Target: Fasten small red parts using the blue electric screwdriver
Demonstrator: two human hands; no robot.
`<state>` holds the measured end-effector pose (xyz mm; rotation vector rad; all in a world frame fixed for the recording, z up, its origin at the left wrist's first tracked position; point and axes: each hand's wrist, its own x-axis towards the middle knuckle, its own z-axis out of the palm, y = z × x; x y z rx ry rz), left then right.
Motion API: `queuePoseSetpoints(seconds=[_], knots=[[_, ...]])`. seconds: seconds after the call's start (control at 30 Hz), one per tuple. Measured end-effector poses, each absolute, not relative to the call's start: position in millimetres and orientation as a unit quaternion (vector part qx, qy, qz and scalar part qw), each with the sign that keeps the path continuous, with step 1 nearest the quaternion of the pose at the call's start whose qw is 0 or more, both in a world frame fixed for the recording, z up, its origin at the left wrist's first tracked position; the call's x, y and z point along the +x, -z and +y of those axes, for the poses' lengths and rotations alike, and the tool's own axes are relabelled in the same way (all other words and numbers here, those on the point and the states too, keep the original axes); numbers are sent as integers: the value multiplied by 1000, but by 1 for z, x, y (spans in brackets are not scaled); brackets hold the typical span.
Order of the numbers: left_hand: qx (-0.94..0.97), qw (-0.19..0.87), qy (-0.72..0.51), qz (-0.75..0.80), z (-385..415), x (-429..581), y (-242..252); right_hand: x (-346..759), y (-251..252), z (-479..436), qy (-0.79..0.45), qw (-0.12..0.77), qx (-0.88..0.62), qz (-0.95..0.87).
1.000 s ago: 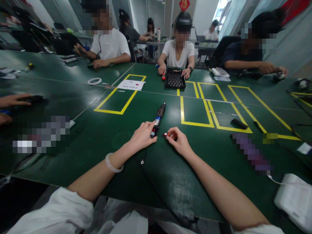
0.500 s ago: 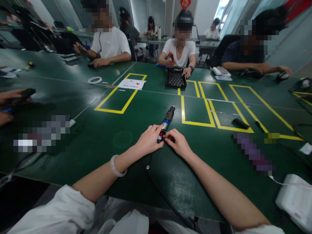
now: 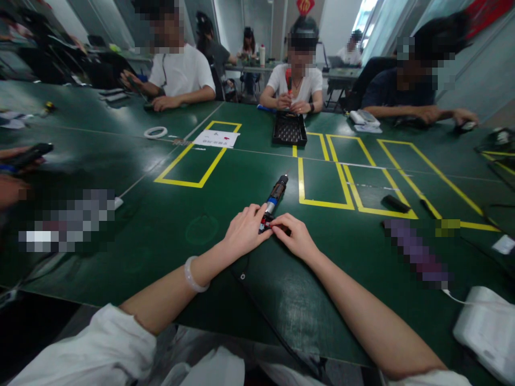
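In the middle of the table lies an electric screwdriver (image 3: 277, 194) without its casing. Its black tip points away from me, and behind it come a silver-and-blue middle and red and black parts at the near end. My left hand (image 3: 245, 228) is closed on the near part from the left, with fingers over it. From the right, my right hand (image 3: 296, 236) pinches small red and black parts at that same end. The fingers partly hide what lies between the two hands.
Yellow tape rectangles (image 3: 326, 205) mark the green table (image 3: 181, 300). A black tray (image 3: 289, 128) stands ahead, where a co-worker holds a red-handled tool. A white ring (image 3: 155, 132) lies at left, a black piece (image 3: 396, 203) at right. A dark cable (image 3: 261, 311) runs off the near edge.
My hands stay at the same spot on the screwdriver, with only slight finger shifts. Across the table, the co-worker has raised the red-handled tool upright and brought both hands together above the tray.
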<state>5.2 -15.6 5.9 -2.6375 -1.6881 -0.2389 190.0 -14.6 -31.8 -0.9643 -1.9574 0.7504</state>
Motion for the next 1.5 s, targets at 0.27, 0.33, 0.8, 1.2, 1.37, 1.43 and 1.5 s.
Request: queuePoseSetpoints(seconds=[0.27,0.33,0.8,1.2,1.37,1.43,1.5], knots=[[-848,35,48,-528,-11,-12,-5,189,30,-16,-336,380,-357,-784],[-848,39,42,-527,-10,-22,-6,189,30,-16,-339,374,-361,-784],[-742,18,-12,-669,3,-151,-15,190,32,-15,-345,353,-382,-781],[-663,69,-40,-744,5,-240,-21,189,32,-15,-332,346,-384,-789],[-680,166,-18,-714,-5,-225,-29,190,31,-15,-331,342,-385,-791],[-686,158,-42,-709,-6,-220,-34,189,31,-15,-329,341,-387,-791],[-684,155,-53,-710,-5,-215,-39,189,31,-15,-326,341,-388,-792]])
